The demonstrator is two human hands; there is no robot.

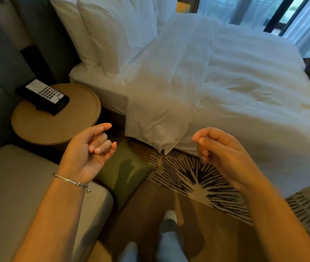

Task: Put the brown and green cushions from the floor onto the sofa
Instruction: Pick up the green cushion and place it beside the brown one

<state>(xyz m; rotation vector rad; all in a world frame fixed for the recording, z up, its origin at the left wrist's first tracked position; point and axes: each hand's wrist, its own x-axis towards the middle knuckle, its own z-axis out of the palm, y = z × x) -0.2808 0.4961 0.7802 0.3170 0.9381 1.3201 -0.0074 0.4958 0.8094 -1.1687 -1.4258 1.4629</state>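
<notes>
Green cushion (125, 173) on the floor, lower centre of frame, wedged between the sofa (18, 195) front edge at lower left and the patterned rug (193, 178) to its right. Left side partly hidden under the left hand and wrist. Probably lies there because the gap between sofa, side table and bed funnels it in; one corner points toward the bed. Brown cushion not seen anywhere in the head view; cannot place it.

Head view, hands: left hand (89, 152) raised palm-up above the cushion, fingers loosely curled inward, forefinger more extended, holding nothing. Bracelet (72, 181) on that wrist. Right hand (214, 146) raised at centre right, over the bed edge and rug, fingers half-curled, also holding nothing. Both well above the cushion, no contact. Judged: reach not yet started, nothing moved to the sofa so far.

Edges and room: sofa seat in lower left looks bare and flat, plenty of landing area just beside the cushion. Round side table (55, 114) at middle left, with a telephone (44, 97) on it, stands near the cushion's far corner; overhanging sheet corner of the bed (226, 82) hangs close above its upper right. Judged: clear path is straight up and left onto the seat; a wide swing risks brushing the table rim or the sheet. Person's legs and one sock at bottom centre, standing on bare wood floor with open room to step.
</notes>
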